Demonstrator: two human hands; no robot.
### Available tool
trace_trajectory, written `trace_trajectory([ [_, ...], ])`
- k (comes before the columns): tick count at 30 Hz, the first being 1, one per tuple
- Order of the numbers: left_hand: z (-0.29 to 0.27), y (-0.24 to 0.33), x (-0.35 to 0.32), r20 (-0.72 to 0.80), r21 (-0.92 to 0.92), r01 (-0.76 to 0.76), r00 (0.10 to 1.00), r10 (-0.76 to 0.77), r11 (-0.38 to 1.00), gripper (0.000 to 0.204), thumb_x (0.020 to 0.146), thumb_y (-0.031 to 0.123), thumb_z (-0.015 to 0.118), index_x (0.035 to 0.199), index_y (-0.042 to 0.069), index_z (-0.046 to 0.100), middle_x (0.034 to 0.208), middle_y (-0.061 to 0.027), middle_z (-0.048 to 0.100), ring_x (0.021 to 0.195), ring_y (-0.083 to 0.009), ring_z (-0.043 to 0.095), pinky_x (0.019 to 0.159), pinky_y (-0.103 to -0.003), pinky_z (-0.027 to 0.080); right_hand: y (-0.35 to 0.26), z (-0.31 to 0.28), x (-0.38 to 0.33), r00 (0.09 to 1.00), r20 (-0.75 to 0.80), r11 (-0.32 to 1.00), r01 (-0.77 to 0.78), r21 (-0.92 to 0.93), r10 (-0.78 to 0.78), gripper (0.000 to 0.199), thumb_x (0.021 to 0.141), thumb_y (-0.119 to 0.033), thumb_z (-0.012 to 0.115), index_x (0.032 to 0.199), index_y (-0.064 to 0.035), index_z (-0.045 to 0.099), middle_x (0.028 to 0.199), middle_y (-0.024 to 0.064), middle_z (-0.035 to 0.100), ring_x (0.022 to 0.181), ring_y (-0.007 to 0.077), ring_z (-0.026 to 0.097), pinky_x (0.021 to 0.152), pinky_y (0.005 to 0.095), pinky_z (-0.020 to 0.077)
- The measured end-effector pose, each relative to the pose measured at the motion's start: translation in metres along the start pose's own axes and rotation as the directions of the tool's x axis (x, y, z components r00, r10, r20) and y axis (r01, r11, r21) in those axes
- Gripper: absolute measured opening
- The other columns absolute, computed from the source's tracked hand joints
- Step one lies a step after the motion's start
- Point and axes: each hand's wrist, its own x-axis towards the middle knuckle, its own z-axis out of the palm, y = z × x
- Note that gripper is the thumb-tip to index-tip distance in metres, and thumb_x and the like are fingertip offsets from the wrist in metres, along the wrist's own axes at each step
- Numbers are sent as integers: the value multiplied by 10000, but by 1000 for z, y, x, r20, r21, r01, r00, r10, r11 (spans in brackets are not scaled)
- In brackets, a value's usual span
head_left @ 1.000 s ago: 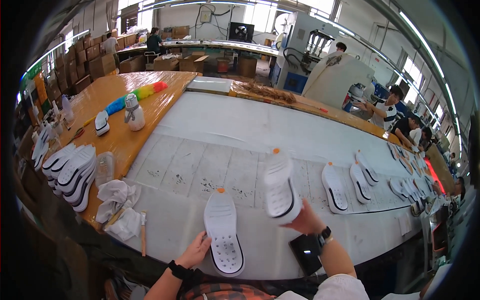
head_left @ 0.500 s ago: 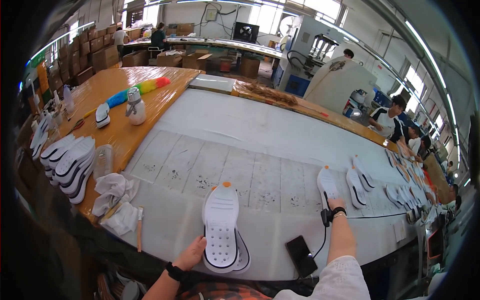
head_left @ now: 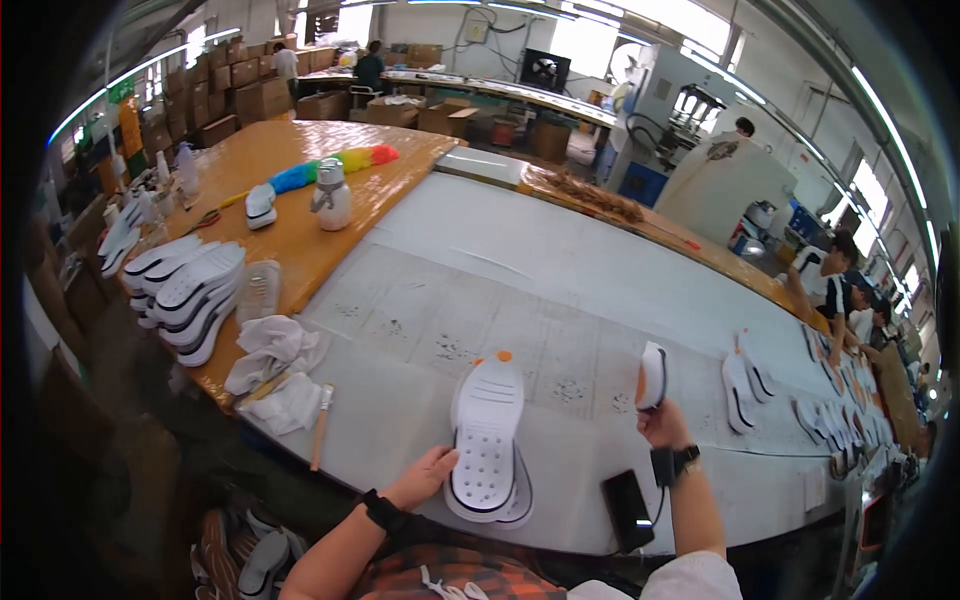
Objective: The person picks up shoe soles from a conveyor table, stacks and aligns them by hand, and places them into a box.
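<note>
Two white shoe soles (head_left: pixel 487 425) lie on the grey work surface in front of me, one overlapping the other. The upper one shows rows of small holes at its near end and an orange tab at its far end. My left hand (head_left: pixel 428 477) grips the left edge of this pair, thumb against the side. Farther right, my right hand (head_left: pixel 665 426) holds up another shoe sole (head_left: pixel 653 376) by its near end. That sole is tipped on its side, and its orange-and-white underside faces left.
A black phone (head_left: pixel 627 510) with a cable lies near the front edge. To the left are a brush (head_left: pixel 322 428), white cloths (head_left: pixel 281 360), stacked soles (head_left: pixel 195 290) and a bottle (head_left: pixel 331 198). More soles (head_left: pixel 742 390) lie at right, where co-workers (head_left: pixel 828 275) stand.
My right hand has lifted the sole off the surface and turned it on its side. The left hand stays at the pair of soles. The whole view has shifted.
</note>
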Motion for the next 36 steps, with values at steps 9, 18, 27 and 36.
trace_trajectory([
  [9,2,31,4,223,-620,337,942,-253,709,698,845,634,242,1280,103,367,1130,-75,509,1005,-193,479,879,-354,362,99,166,-104,816,578,646,444,-621,-5,575,790,-112,567,1288,24,313,1158,116,486,1058,157,460,866,293,411],
  [18,-17,50,-32,116,-349,2,992,41,937,632,713,60,671,1259,27,354,1130,-84,517,1017,-185,513,856,-348,424,111,229,-156,587,803,105,810,-577,-108,651,722,-219,668,1251,6,363,1139,236,494,1014,348,531,841,364,439],
  [27,-50,35,-74,140,-97,-152,976,164,984,780,665,100,722,1305,23,283,1210,-85,444,1125,-179,418,951,-337,333,11,274,-125,358,841,-183,870,-458,-405,203,727,-148,678,862,-23,592,812,93,610,696,178,572,598,276,452],
  [36,-50,29,-82,182,-260,-91,973,141,961,788,665,77,723,1311,22,276,1219,-84,453,1129,-174,424,950,-337,339,42,275,-109,813,582,864,271,-424,30,258,887,-199,505,807,29,596,765,14,589,724,63,528,669,208,427],
])
